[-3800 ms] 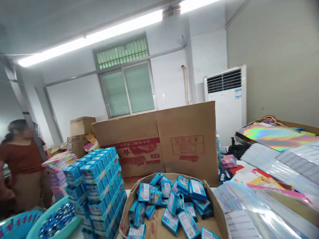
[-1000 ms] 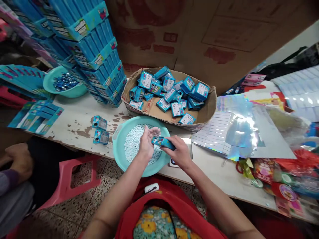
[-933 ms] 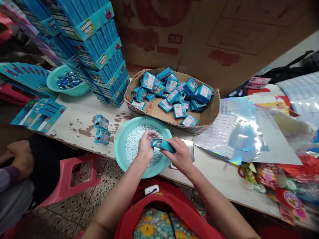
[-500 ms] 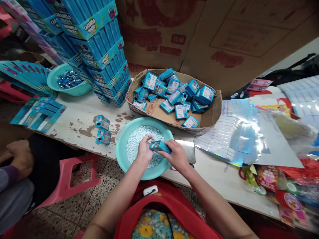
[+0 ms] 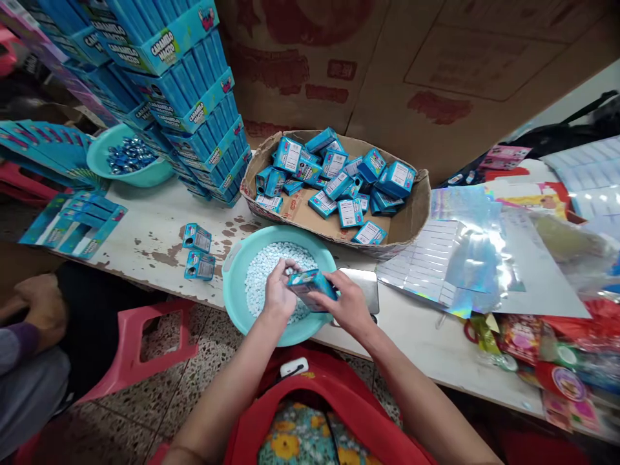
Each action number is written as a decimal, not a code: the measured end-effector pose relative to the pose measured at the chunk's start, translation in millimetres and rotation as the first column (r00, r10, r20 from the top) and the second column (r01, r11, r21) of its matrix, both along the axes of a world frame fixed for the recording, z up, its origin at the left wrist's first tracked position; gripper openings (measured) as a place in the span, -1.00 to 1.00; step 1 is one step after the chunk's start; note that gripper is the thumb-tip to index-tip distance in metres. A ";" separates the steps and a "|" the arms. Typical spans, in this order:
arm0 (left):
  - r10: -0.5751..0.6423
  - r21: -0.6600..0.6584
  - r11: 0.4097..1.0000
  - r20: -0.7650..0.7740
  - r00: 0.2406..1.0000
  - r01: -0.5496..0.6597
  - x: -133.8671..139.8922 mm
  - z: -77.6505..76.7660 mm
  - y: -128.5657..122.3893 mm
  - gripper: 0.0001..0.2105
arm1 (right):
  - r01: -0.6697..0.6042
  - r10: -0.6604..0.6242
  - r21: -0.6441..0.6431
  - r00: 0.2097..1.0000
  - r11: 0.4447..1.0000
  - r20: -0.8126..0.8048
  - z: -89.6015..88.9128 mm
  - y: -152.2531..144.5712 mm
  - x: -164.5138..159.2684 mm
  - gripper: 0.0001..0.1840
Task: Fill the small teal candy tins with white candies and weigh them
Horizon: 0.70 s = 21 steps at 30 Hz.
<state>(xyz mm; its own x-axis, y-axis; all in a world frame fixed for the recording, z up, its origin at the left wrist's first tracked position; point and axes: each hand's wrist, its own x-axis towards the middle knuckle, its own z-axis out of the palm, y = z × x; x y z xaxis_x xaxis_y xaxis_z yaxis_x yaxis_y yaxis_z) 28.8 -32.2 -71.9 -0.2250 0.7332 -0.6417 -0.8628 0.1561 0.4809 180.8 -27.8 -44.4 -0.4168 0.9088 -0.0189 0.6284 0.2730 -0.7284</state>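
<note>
Blue carton [image 5: 310, 286], small, held over the teal basin [image 5: 234, 284] of white pellets [image 5: 264, 274]. Fingers of the right hand [image 5: 346, 307] pinch the carton along its long sides; fingers of the left hand [image 5: 277, 294] are curled together at its open end, touching it, likely feeding pellets in, though the pictures do not show the pellets passing

Judgement on doing this well: keep the carton mouth tilted up and directly above the basin so strays drop back in; grip light, since thin card will buckle; hold the end flap clear until the fill is done

Bench [image 5: 145, 242] is white, paint chipped to brown in patches. Two more small cartons [image 5: 197, 252] lie just left of the basin. Cardboard tray [image 5: 411, 223] behind it holds a loose heap of the same cartons. Tall stack of blue display boxes [image 5: 194, 97] at left, second teal bowl [image 5: 99, 152] with shiny blue wrapped pieces beside it. Holographic sheets [image 5: 465, 258] at right. Big cardboard boxes [image 5: 436, 64] wall the back. Terrazzo floor, red stool [image 5: 140, 349]; another person's hand [image 5: 41, 310] at far left
</note>
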 end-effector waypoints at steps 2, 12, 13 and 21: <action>-0.003 -0.044 0.999 -0.022 1.000 0.002 1.0 -0.1 0.0 -0.82 | 0.007 -0.006 -0.041 0.999 0.999 0.039 -3.0 0.9 -0.6 -0.58; 0.007 -0.039 0.999 0.014 1.000 -0.007 -3.0 2.6 -1.2 -0.82 | 0.011 -0.041 -0.194 0.987 0.981 -0.154 -3.8 3.0 8.7 -0.59; -0.014 -0.011 1.000 0.000 1.000 0.014 -4.0 3.5 -1.7 -0.81 | 0.023 -0.060 -0.210 0.984 0.977 -0.168 -6.6 2.9 10.3 -0.59; -0.256 0.109 0.944 -0.355 0.899 0.312 2.8 5.2 -0.8 -0.76 | 0.100 -0.170 -0.297 0.961 0.949 -0.217 -7.4 -0.9 20.5 -0.60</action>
